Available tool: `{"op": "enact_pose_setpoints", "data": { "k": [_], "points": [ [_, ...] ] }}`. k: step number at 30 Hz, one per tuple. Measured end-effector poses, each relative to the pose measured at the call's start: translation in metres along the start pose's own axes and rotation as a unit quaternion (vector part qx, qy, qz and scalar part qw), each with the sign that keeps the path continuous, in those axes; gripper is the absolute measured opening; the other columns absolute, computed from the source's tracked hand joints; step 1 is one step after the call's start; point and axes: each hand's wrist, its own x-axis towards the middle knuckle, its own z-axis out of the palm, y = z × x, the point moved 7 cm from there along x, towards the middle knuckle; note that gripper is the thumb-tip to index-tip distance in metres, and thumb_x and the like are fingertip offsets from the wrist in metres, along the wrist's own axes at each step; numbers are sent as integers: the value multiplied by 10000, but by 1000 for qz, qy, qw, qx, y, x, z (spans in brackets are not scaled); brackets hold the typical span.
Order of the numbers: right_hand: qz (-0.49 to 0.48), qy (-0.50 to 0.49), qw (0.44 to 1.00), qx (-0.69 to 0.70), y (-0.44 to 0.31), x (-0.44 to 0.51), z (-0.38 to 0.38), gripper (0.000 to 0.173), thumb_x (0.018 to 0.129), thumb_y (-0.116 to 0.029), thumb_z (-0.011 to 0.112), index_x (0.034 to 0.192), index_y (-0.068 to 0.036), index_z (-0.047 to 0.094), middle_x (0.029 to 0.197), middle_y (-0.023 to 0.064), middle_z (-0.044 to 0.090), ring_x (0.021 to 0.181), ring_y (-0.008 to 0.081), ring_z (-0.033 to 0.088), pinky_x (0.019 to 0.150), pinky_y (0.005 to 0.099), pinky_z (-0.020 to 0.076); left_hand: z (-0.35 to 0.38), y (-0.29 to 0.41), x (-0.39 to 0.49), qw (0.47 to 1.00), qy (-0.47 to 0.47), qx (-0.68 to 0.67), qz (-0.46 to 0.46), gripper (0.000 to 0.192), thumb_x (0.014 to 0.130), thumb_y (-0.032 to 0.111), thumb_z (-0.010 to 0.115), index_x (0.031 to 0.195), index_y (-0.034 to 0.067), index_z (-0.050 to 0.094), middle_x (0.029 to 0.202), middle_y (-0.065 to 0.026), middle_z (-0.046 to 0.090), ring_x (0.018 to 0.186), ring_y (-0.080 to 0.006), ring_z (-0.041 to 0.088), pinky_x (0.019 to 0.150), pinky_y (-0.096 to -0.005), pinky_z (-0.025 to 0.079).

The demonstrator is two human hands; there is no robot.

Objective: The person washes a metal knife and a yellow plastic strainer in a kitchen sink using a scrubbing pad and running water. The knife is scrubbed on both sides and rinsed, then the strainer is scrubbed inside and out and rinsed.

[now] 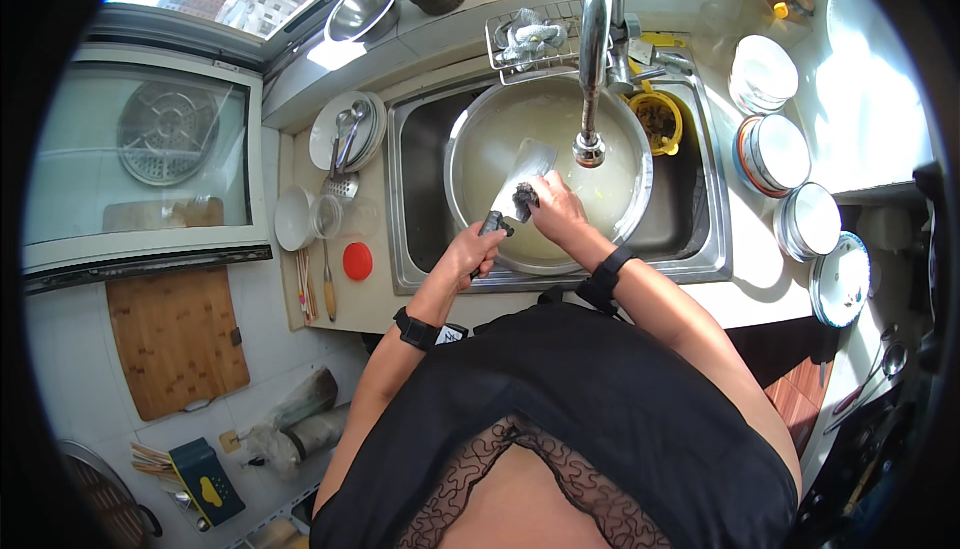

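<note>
My left hand (469, 255) is closed around the black handle of a kitchen cleaver (532, 159), whose wide metal blade points up and to the right. In my right hand (558, 210) is a dark scouring pad (526, 195), held against or just over the blade near the handle; contact is hard to tell. Both hands are over the near side of a large round metal basin (454, 166) of cloudy water. That basin stands in a stainless steel sink (427, 166), under the chrome faucet (598, 46).
Stacked bowls (780, 151) line the counter on the right. To the left are stacked plates (324, 132) with spoons, a clear jar (327, 216) and a red lid (358, 261). A wire rack (499, 53) sits behind the basin; a yellow strainer basket (679, 125) is in the sink's right side.
</note>
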Motion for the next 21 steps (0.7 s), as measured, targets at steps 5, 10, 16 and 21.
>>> {"op": "enact_pose_setpoints", "data": {
  "k": [5,10,16,21],
  "points": [
    [-8,36,998,-57,1,15,-10,241,815,-144,588,1053,-110,575,1047,192,548,910,399,606,792,471,505,10,-1,3,999,-41,-31,13,188,936,216,560,897,101,416,590,40,390,423,-64,349,378,-239,296],
    [-71,-22,997,-24,-11,-1,11,222,814,-120,569,1032,-78,588,1058,222,535,951,396,592,811,473,493,0,2,4,999,14,-4,43,189,926,220,558,892,75,443,572,39,384,411,-70,359,363,-249,298],
    [106,-31,961,-253,80,24,-10,334,844,-130,536,1172,-68,540,1171,181,523,1029,346,572,838,470,500,-15,8,-3,995,66,-18,66,233,917,241,596,927,52,461,577,28,392,412,-76,363,366,-252,295],
    [116,-11,980,-159,106,15,-2,319,811,-88,577,1129,-92,604,967,137,633,788,270,635,597,374,518,-15,10,3,995,87,15,52,228,904,227,615,905,58,461,582,24,403,405,-73,360,365,-253,286]
  ]
}}
